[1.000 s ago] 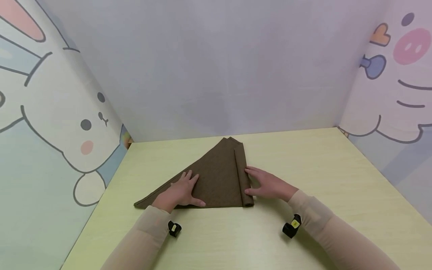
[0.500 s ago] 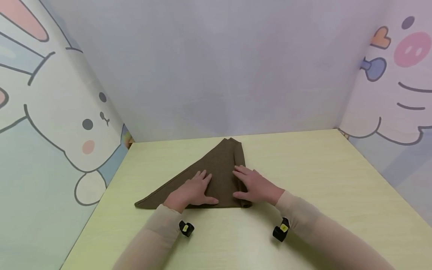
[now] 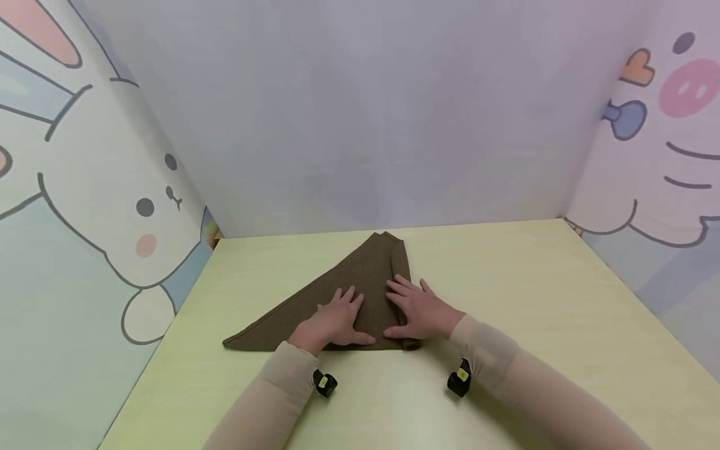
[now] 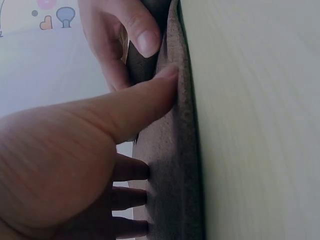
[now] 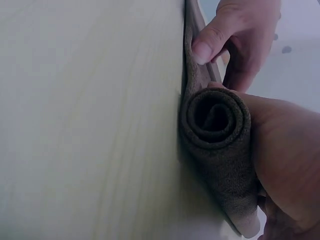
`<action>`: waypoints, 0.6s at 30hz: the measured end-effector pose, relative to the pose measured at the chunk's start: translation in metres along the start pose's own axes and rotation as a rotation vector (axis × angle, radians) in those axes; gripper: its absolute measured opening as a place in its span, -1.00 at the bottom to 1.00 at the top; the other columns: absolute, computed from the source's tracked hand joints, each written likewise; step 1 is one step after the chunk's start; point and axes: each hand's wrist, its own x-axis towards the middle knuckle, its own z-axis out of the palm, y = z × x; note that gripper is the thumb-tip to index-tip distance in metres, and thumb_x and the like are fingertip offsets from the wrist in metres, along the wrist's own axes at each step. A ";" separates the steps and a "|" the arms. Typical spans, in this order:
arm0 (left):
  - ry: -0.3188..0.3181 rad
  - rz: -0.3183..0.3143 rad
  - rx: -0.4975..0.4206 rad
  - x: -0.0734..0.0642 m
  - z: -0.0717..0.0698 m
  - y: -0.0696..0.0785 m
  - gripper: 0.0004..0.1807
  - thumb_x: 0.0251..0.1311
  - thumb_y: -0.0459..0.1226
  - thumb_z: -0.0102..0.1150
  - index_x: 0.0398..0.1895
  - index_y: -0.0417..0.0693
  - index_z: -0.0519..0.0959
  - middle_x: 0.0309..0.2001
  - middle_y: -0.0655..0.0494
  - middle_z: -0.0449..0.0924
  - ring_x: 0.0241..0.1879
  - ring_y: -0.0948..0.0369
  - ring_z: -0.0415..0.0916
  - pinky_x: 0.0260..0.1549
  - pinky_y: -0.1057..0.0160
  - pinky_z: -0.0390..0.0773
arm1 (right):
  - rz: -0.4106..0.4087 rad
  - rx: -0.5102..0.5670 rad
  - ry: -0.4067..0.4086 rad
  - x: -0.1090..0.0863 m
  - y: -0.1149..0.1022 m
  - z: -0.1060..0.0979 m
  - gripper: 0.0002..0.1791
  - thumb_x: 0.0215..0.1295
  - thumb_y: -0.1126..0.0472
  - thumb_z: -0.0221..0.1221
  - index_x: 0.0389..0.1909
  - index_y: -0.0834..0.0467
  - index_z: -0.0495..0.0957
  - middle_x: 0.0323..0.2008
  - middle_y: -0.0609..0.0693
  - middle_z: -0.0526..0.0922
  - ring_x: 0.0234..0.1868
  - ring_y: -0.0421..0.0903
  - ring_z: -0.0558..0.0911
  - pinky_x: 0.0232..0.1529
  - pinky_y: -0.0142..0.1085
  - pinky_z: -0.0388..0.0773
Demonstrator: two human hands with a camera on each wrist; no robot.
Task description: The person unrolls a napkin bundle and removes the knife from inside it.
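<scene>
A brown cloth (image 3: 320, 300), folded into a triangle, lies on the table, its right side rolled into a narrow tube (image 3: 400, 259). In the right wrist view the end of the roll (image 5: 215, 117) shows as a spiral. My left hand (image 3: 334, 322) rests on the flat part left of the roll, fingers spread, its thumb (image 4: 145, 102) near the cloth's front edge. Across the roll lies my right hand (image 3: 424, 309), its fingertips reaching the flat cloth on the roll's left side. The hands are close together, and the right one covers the lower part of the roll.
The pale wooden table (image 3: 523, 281) extends on both sides of the cloth. A plain curtain-like backdrop (image 3: 360, 125) stands behind it, with cartoon-printed panels at left and right. Each wrist wears a small black camera (image 3: 325, 382).
My right hand has moved left, from the outer side of the roll to over it. My left hand has slid right across the cloth, towards the right hand. The cloth has hardly shifted.
</scene>
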 end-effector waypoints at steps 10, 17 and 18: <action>-0.007 -0.006 -0.003 0.001 0.001 -0.001 0.10 0.02 0.34 0.18 0.51 -0.07 0.08 0.51 -0.10 -0.13 0.46 -0.18 -0.18 0.07 -0.44 0.21 | 0.026 0.009 0.015 -0.004 0.005 0.001 -0.03 0.11 -0.45 0.12 0.35 0.18 0.34 0.46 0.09 0.12 0.49 0.07 -0.03 0.28 0.31 -0.01; 0.000 0.007 0.014 0.001 0.001 -0.001 0.10 0.02 0.34 0.17 0.51 -0.08 0.08 0.51 -0.12 -0.11 0.45 -0.19 -0.16 0.05 -0.44 0.24 | 0.020 0.016 0.038 -0.005 0.008 0.001 -0.04 0.11 -0.45 0.13 0.32 0.19 0.37 0.45 0.09 0.14 0.49 0.09 0.00 0.26 0.32 0.01; 0.000 0.007 0.015 0.001 0.001 -0.001 0.10 0.02 0.34 0.17 0.51 -0.08 0.08 0.51 -0.12 -0.11 0.45 -0.19 -0.16 0.05 -0.44 0.24 | 0.017 0.013 0.042 -0.005 0.008 0.001 -0.04 0.11 -0.45 0.13 0.32 0.19 0.38 0.45 0.09 0.15 0.49 0.09 0.00 0.26 0.33 0.02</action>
